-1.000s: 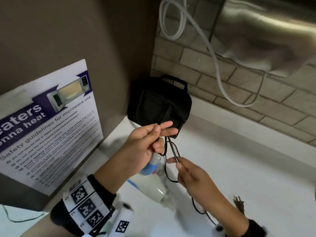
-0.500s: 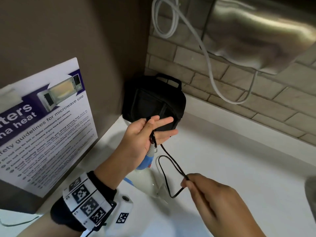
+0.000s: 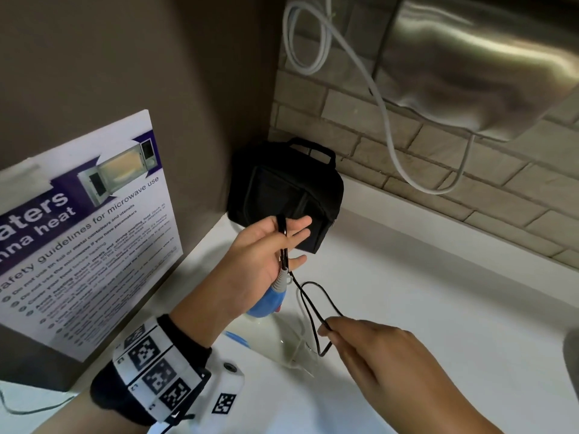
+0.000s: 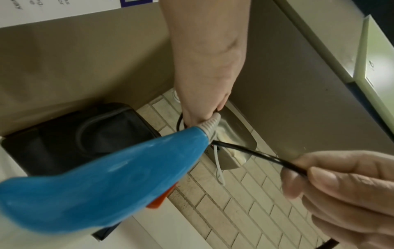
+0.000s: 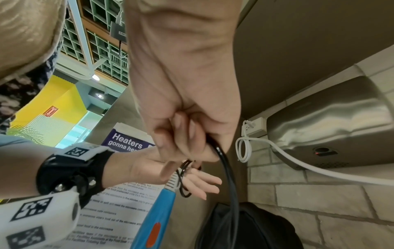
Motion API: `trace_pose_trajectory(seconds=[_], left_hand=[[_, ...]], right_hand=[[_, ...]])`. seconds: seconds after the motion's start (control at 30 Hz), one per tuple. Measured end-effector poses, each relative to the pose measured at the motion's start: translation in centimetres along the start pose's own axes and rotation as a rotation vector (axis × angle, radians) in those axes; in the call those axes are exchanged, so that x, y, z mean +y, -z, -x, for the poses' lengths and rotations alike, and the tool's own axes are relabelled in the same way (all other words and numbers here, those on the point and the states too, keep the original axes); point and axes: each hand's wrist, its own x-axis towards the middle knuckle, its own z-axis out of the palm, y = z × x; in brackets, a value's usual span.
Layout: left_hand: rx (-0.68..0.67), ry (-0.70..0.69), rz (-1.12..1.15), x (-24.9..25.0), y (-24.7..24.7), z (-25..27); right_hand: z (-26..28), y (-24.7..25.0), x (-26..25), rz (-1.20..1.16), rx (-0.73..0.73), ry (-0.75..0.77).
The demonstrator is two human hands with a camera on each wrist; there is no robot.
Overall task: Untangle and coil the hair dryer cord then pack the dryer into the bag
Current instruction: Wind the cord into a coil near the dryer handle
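Compared with a moment earlier, the right hand (image 3: 372, 349) has been drawn a little further from the left, with the cord (image 3: 316, 311) loop between them slightly wider. The black cord is pinched by the right hand's curled fingers. Several cord loops are gathered against the left hand (image 3: 266, 249) under its thumb, fingers extended, above the blue-handled hair dryer (image 3: 269, 303). The black bag (image 3: 282, 192) stands behind, in the counter's (image 3: 423, 308) corner.

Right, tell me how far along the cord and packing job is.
Done: a few cord loops sit in the left hand by the hair dryer handle. In hand: the right hand pinches slack cord for another loop. Left: finishing the coil and packing; the black bag stands against the wall.
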Motion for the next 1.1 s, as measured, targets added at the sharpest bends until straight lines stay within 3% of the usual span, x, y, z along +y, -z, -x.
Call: trace_pose_trajectory(seconds=[0.07, 0.2, 0.43, 0.57, 0.63, 0.77, 1.1], left_hand=[[-0.052, 0.042, 0.101, 0.4, -0.1, 0.0], [-0.018, 0.086, 0.164, 1.1, -0.7, 0.2], [-0.02, 0.034, 0.145, 1.7, -1.1, 0.4], [-0.057, 0.006, 0.172, 1.4, -1.1, 0.2], [-0.068, -0.011, 0.182, 1.1, -1.0, 0.1], [-0.059, -0.034, 0.177, 0.7, -0.7, -0.1], [-0.058, -0.041, 0.211, 0.6, -0.4, 0.1]], right_hand=[[-0.1, -0.1, 0.3, -0.021, 0.043, 0.025], [-0.3, -0.2, 0.3, -0.046, 0.067, 0.017], [-0.2, -0.4, 0.0, 0.067, -0.061, 0.009], [-0.5, -1.3, -0.7, 0.108, -0.063, -0.056], [-0.3, -2.2, -0.7, 0.173, 0.018, -0.006], [-0.2, -2.6, -0.5, 0.253, -0.003, 0.042], [0.5, -2.9, 0.9, 0.354, 0.004, -0.014]])
